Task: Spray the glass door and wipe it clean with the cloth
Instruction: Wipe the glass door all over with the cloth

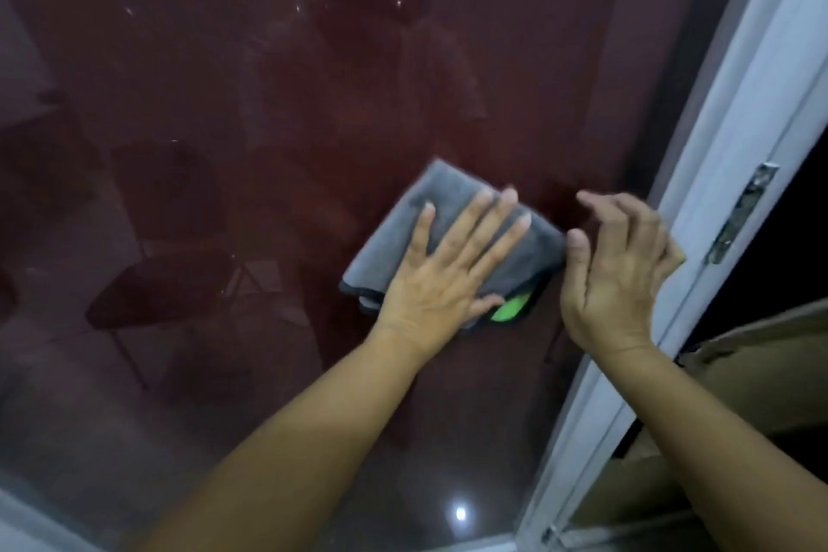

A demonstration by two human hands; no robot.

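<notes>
Two bare forearms are reaching up from the lower edge of the view toward the glass door [224,148]. At the end of one, the left hand [441,278] is lying flat with its fingers straight and spread, pressing the cloth [452,220] against the pane without curling round it. Beside it, the right hand [620,269] is hovering with its fingers loosely bent and gripping nothing; its thumb tip is just beside the cloth's right corner, and whether it is touching the fabric is not clear. Its little-finger side is lying close to the door frame [739,148].

Soft, napped grey fabric is making up the cloth, folded into a thick, roughly rectangular pad with a dark stitched hem and a bright green patch [508,309] peeking out at its lower right corner. Its long axis is running diagonally, from upper left down to lower right, and it is sitting against the right half of the pane, near the frame-side edge.

Smooth, dark and glossy, the glass is throwing back small points of light and dim shapes of furniture. Painted white, the frame is slanting up along the pane's right edge, carrying a worn metal latch plate [743,213] partway up.
</notes>
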